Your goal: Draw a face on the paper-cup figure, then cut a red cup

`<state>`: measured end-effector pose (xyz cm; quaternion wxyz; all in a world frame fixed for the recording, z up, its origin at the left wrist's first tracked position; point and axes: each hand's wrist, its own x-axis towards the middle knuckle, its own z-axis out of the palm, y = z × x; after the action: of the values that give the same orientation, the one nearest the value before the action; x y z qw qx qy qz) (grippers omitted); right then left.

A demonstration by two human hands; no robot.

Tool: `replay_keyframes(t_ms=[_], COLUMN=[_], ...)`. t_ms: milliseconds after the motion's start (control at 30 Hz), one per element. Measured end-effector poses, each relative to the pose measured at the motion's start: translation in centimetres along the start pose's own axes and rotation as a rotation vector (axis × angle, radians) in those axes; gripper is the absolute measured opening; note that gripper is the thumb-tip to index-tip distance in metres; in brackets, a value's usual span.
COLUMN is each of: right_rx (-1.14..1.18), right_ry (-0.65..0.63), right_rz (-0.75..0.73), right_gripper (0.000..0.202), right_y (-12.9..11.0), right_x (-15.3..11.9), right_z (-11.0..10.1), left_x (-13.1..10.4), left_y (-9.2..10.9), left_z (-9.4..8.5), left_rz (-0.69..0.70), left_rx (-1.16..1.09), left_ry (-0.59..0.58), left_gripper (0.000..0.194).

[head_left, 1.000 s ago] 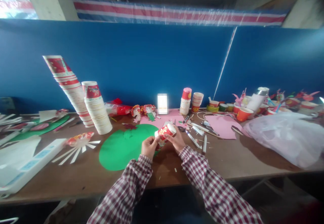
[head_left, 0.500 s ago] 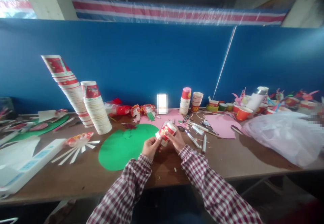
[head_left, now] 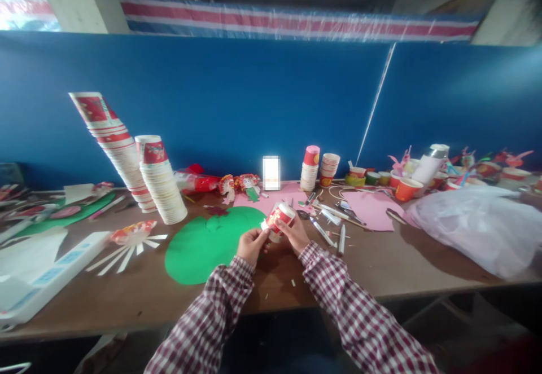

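Note:
A red and white paper cup (head_left: 280,216) is held tilted above the table between my two hands. My left hand (head_left: 253,245) is closed on its left end, thumb on top. My right hand (head_left: 296,235) grips the other side, with the thumb laid across the printed wall. The fingers beneath the cup are partly hidden. Just left of the hands lies a round green sheet (head_left: 203,253). Markers (head_left: 322,232) and scissors with dark handles (head_left: 303,214) rest beyond my right hand.
Tall stacks of paper cups (head_left: 163,188) stand at the left. A cut cup with splayed strips (head_left: 133,244) lies by a white power strip (head_left: 55,278). Shorter cup stacks (head_left: 310,171) and pink sheets (head_left: 368,210) are behind. A plastic bag (head_left: 474,227) sits at the right.
Almost nothing differs. The cup has turned very slightly in my hands, which stay in the same place.

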<state>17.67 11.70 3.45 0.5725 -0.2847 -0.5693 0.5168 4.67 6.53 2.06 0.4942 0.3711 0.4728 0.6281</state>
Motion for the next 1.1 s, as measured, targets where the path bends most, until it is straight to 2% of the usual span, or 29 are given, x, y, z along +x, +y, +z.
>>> replay_keyframes(t_ms=[200, 667, 933, 1100], right_rx=[0.017, 0.037, 0.008, 0.024], right_ry=[0.018, 0.013, 0.059, 0.073], right_rz=[0.013, 0.042, 0.019, 0.041], right_gripper=[0.043, 0.055, 0.043, 0.044], right_y=[-0.3, -0.6, 0.4, 0.6], right_x=[-0.1, -0.2, 0.0, 0.1], right_z=[0.2, 0.3, 0.1, 0.0], left_x=[0.1, 0.0, -0.2, -0.2], left_y=[0.1, 0.2, 0.4, 0.4], left_z=[0.0, 0.1, 0.2, 0.3], left_rz=[-0.011, -0.012, -0.028, -0.033], left_rx=[0.003, -0.009, -0.015, -0.021], left_ry=[-0.004, 0.009, 0.006, 0.010], left_gripper=[0.052, 0.052, 0.053, 0.053])
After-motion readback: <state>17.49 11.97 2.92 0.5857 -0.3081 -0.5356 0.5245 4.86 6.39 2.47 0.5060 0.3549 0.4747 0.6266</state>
